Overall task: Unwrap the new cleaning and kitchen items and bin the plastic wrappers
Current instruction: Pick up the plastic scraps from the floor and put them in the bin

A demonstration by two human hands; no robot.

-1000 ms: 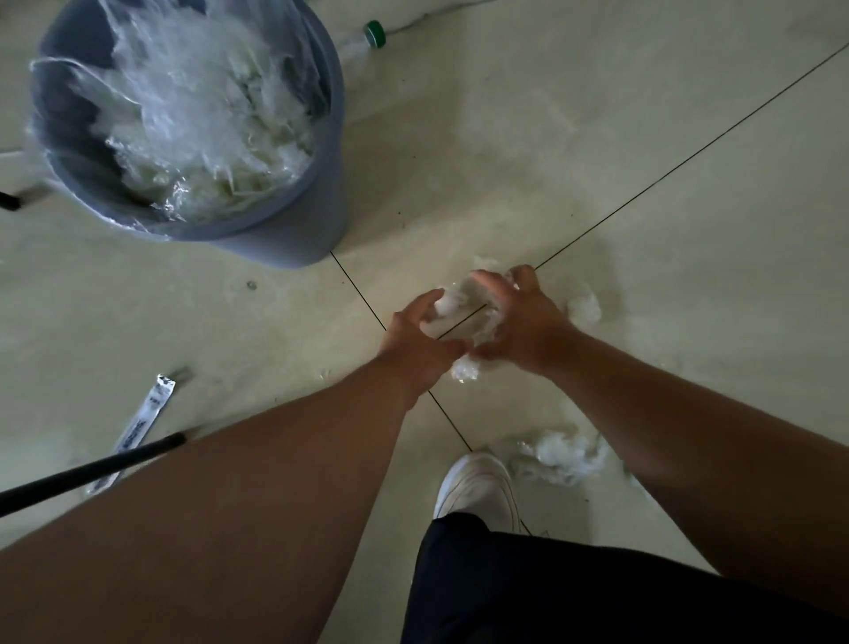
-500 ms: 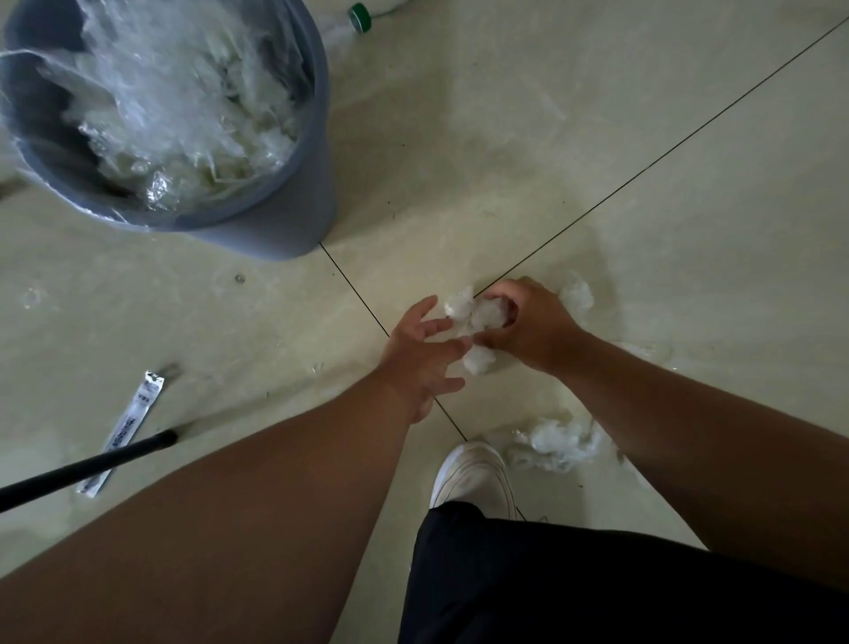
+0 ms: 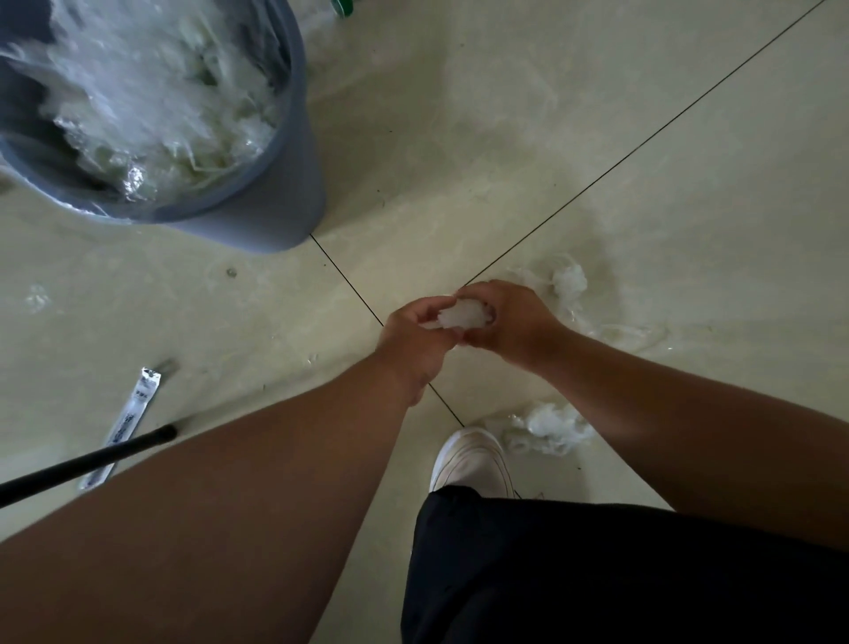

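Low over the tiled floor, my left hand (image 3: 416, 342) and my right hand (image 3: 510, 322) meet around a crumpled wad of clear plastic wrapper (image 3: 464, 317); both grip it with curled fingers. More loose wrapper (image 3: 569, 280) trails on the floor just right of my right hand. Another clump of plastic (image 3: 549, 430) lies beside my white shoe (image 3: 471, 462). A grey bin (image 3: 275, 202) at the upper left is heaped with plastic wrappers.
A long sealed packet (image 3: 126, 425) lies on the floor at the left, crossed by a black pole (image 3: 82, 464). A green bottle cap (image 3: 342, 5) shows at the top edge behind the bin. My dark trouser leg fills the bottom right.
My left hand went from spread fingers to curling onto the wrapper. Both hands gathered the scattered pieces into one wad. The view shifted nearer the bin.
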